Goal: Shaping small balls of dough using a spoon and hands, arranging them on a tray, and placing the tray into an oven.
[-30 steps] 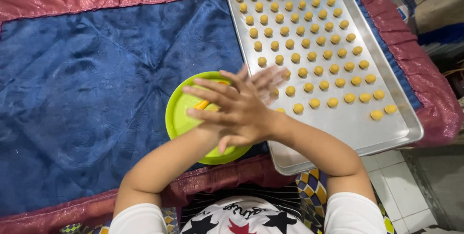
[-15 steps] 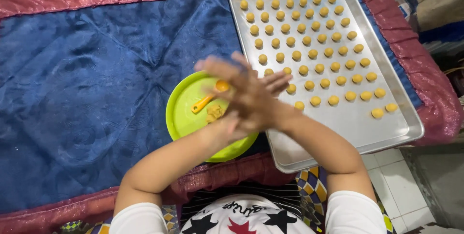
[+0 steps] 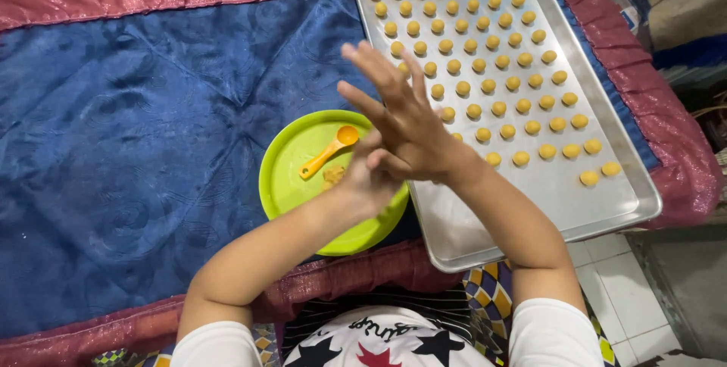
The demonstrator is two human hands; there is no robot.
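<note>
The right hand (image 3: 409, 128) lies over the left hand (image 3: 371, 178), fingers spread, palms pressed; roll gently above the green plate (image 3: 291, 185).

Bright, even light; soft shadows; dull glare on tray (image 3: 606, 208); sharp focus.

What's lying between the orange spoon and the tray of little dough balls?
The person's pressed-together hands, right hand over left hand, cover that stretch above the green plate, seen from the head camera.
</note>
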